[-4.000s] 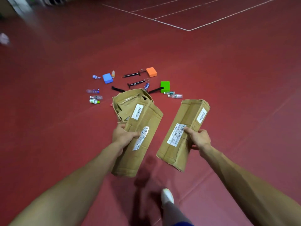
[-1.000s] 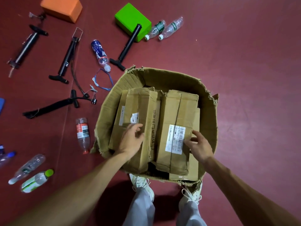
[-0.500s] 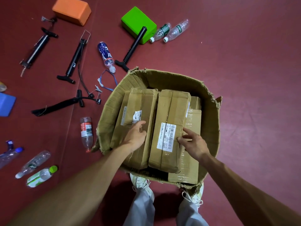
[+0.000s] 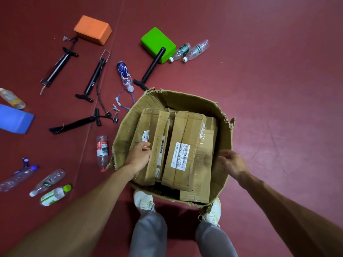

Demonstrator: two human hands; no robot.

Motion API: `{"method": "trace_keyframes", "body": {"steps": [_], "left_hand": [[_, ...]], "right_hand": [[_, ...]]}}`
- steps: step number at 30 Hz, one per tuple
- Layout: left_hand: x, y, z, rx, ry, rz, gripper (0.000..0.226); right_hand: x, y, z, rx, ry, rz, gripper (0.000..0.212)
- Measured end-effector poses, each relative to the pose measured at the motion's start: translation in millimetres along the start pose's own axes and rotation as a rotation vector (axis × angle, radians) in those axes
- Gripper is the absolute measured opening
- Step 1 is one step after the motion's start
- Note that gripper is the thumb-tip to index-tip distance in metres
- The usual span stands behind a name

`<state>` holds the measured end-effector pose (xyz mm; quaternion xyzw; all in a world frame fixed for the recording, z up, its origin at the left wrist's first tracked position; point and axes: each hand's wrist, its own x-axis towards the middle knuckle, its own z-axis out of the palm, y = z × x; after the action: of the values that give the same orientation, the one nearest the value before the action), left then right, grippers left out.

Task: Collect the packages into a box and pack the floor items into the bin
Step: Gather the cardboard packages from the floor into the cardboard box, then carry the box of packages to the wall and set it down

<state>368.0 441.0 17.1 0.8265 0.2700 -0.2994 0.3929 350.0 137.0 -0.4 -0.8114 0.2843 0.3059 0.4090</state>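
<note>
Status of part one: near done, in my judgement. The cardboard box (image 4: 185,102) stands on the red floor just ahead of my feet, and the packages lie inside it, side by side.

Packages counted: three for certain.
- left package (image 4: 157,127)
- middle package (image 4: 187,130), with a barcode label
- taped package (image 4: 206,164), lower at the right

A fourth may show behind them; I cannot tell. I see no package outside the box.

Hands: my left hand (image 4: 139,156) holds the left package, fingers bent over its near side. My right hand (image 4: 232,163) hangs free above the box's right wall, fingers loosely spread, grasping nothing.

Status of part two: not begun, as I judge it. No bin is in view. The floor items lie left of the box and beyond it.

- Foam blocks, three: orange block (image 4: 92,29), green block (image 4: 157,42), blue block (image 4: 14,119).
- Black hand pumps, four: far-left pump (image 4: 57,68), centre pump (image 4: 93,78), right pump (image 4: 152,66), near pump (image 4: 74,125).
- Plastic bottles, eight:
  - green-label bottle (image 4: 181,51) and its twin (image 4: 197,49)
  - blue-label bottle (image 4: 124,73)
  - red-label bottle (image 4: 101,151), just beside the box
  - yellowish bottle (image 4: 11,98)
  - blue-cap bottle (image 4: 18,178)
  - clear bottle (image 4: 48,181)
  - green-cap bottle (image 4: 55,194)
- Blue cord (image 4: 118,99), one.
</note>
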Motion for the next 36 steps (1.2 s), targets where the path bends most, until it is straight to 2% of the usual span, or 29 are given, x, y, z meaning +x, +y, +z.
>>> {"method": "trace_keyframes", "body": {"steps": [9,14,16,19,22,24,28,31,36], "left_hand": [[64.2,-31.8,-17.8,0.056,0.213,0.023,0.034],[134.8,-67.2,-18.9,0.123,0.419,0.034,0.039],[159.8,-83.9,-19.5,0.092,0.484,0.019,0.045],[193.0,-110.3,-20.5,0.055,0.462,-0.030,0.053],[210.3,-129.0,-23.8,0.099,0.460,-0.085,0.043],[211.0,-133.5,-25.2,0.121,0.472,-0.061,0.030],[190.0,-130.1,-20.9,0.105,0.447,-0.049,0.018],[160.5,-130.1,-25.2,0.087,0.518,-0.074,0.021],[89.0,-129.0,-52.6,0.012,0.540,-0.123,0.024]], "right_hand": [[42.4,36.1,22.5,-0.056,0.267,0.096,0.046],[87.7,74.8,52.4,-0.081,0.443,0.203,0.053],[102.5,91.9,64.6,-0.094,0.446,0.201,0.050],[118.2,113.7,78.6,-0.085,0.464,0.184,0.038],[123.4,124.1,83.4,-0.014,0.464,0.151,0.034],[122.6,122.6,84.3,0.002,0.460,0.119,0.032],[108.3,103.4,85.8,-0.008,0.518,0.059,0.027],[97.5,89.9,72.7,0.010,0.528,0.047,0.027],[63.4,51.8,31.5,-0.030,0.464,-0.039,0.029]]}}
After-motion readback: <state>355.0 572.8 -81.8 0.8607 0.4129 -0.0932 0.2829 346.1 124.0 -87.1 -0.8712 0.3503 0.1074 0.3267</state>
